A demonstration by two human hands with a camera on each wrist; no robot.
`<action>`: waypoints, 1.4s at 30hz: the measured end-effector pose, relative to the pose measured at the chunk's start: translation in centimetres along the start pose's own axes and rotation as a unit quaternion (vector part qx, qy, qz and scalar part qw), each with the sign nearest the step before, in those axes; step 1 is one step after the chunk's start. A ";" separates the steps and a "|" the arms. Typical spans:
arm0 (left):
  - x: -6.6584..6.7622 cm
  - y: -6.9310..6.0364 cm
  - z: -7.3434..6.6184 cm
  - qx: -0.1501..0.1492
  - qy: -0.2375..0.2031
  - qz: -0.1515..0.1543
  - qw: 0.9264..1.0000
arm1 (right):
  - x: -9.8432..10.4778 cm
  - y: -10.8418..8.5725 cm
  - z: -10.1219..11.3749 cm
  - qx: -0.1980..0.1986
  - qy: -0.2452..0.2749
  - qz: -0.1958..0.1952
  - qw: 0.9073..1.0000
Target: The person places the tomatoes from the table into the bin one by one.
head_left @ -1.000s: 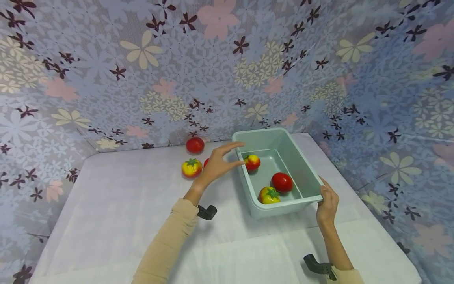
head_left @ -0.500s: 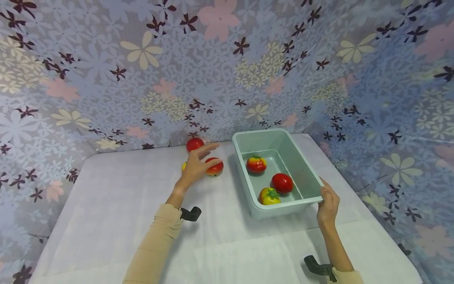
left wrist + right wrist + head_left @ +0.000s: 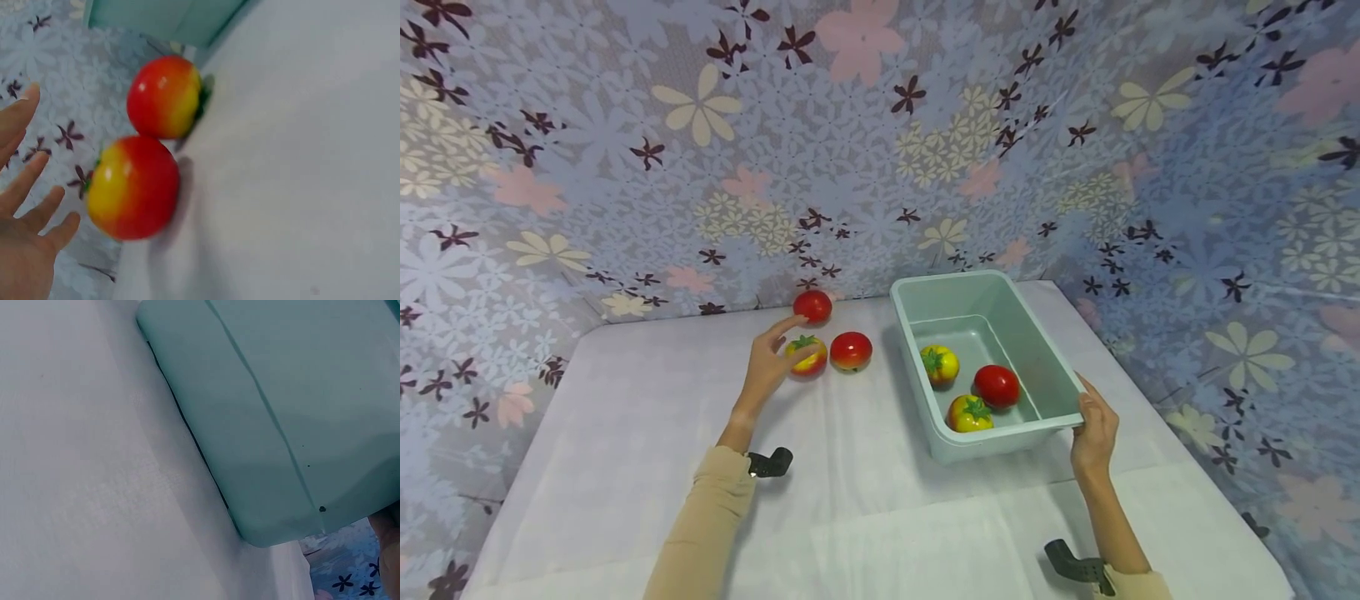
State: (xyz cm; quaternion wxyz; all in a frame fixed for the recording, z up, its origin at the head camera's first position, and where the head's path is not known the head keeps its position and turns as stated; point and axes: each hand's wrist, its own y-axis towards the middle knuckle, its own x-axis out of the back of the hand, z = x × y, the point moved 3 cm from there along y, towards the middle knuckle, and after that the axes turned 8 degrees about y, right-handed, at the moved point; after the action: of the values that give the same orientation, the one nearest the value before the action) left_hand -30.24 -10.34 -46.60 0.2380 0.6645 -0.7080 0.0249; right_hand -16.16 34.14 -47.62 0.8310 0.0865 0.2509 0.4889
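Observation:
In the head view, my left hand [image 3: 767,363] reaches over a yellow-and-red tomato [image 3: 807,357], thumb and fingers apart on either side of it. The left wrist view shows spread fingers with a gap to that tomato [image 3: 133,187]. Just right of it lies a red tomato [image 3: 851,352], and another red tomato [image 3: 812,307] sits behind. My right hand [image 3: 1093,433] grips the near right corner of a pale green plastic bin [image 3: 1047,354]. Inside the bin are a red tomato [image 3: 997,386] and two yellow ones with green leaves [image 3: 970,412].
A white cloth covers the table [image 3: 865,517]. A floral-patterned curtain [image 3: 850,167] hangs right behind the table and along its right side. The bin wall [image 3: 250,425] fills much of the right wrist view.
My left hand has moved left from the bin's left rim to the yellow-and-red tomato. The tomato near that rim inside the bin has rolled closer to the front. My right hand stays put.

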 end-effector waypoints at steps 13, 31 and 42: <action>-0.4 -0.9 3.4 0.098 0.077 0.051 0.991 | -0.1 0.0 0.1 0.004 -0.006 0.006 1.000; -1.1 -0.9 4.0 0.094 0.116 0.068 0.986 | -0.1 0.0 0.1 0.000 -0.014 0.005 1.000; -1.1 -1.0 4.0 0.088 0.100 0.053 0.990 | 0.0 0.0 0.1 -0.003 -0.019 0.006 1.000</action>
State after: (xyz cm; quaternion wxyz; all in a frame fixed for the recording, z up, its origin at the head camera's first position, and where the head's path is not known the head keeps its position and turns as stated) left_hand -30.54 -10.80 -50.81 0.2465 0.6382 -0.7102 0.1662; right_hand -16.09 34.16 -47.54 0.8327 0.0946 0.2334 0.4931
